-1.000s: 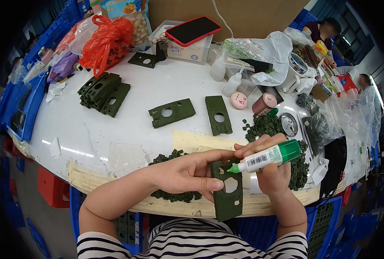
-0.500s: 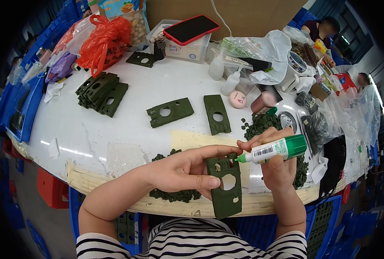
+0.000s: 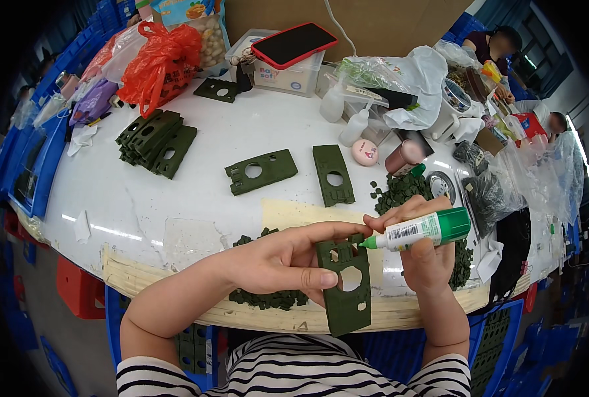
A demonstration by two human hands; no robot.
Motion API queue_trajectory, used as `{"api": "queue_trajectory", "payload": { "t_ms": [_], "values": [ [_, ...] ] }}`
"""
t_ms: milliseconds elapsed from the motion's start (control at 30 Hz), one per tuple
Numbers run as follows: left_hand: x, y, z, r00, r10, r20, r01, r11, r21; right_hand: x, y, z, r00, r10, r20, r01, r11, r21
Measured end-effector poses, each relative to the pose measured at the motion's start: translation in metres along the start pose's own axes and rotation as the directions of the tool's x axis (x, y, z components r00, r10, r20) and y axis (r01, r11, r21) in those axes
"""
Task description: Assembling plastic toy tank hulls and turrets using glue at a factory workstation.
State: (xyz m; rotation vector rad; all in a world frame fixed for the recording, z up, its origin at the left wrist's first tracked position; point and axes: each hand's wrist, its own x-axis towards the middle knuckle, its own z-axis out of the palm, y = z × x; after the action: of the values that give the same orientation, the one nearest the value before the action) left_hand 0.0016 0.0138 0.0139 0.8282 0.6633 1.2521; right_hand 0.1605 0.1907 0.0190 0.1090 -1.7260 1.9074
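Between thumb and fingers, my left hand (image 3: 278, 261) grips a dark green plastic model hull part (image 3: 349, 311) with a large round hole, tilted over the table's near edge. My right hand (image 3: 430, 264) is closed around a white glue bottle (image 3: 410, 231) with a green nozzle and green base, lying nearly level. Its nozzle tip meets the top right end of the hull part, near the small cutouts; any glue there is too small to make out. Two similar hull parts, one slanted (image 3: 274, 167) and one upright (image 3: 329, 188), lie beyond my hands.
Small green pieces lie in piles at the right (image 3: 400, 190) and partly under my left forearm (image 3: 268, 299). A stack of hull parts (image 3: 155, 142) is at far left. Squeeze bottles (image 3: 355, 126), a phone (image 3: 294, 45) on a plastic box and a red bag (image 3: 162, 66) stand farther back.
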Motion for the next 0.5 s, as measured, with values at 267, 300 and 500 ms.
{"api": "queue_trajectory", "payload": {
  "t_ms": [267,300,500],
  "values": [
    [0.0002,0.0004,0.0,1.0,-0.001,-0.002,0.001,1.0,0.009,0.0001,-0.0013,0.0001,1.0,0.008,-0.005,-0.007,1.0,0.014],
    [0.0002,0.0005,0.0,1.0,-0.003,-0.004,0.003,1.0,0.012,0.0003,-0.0014,0.0001,1.0,0.012,-0.006,-0.012,1.0,0.026],
    [-0.0005,0.002,0.0032,0.997,-0.031,-0.076,0.032,0.999,0.006,0.001,-0.0021,0.0002,1.0,0.029,0.008,-0.03,0.999,0.039]
  ]
}}
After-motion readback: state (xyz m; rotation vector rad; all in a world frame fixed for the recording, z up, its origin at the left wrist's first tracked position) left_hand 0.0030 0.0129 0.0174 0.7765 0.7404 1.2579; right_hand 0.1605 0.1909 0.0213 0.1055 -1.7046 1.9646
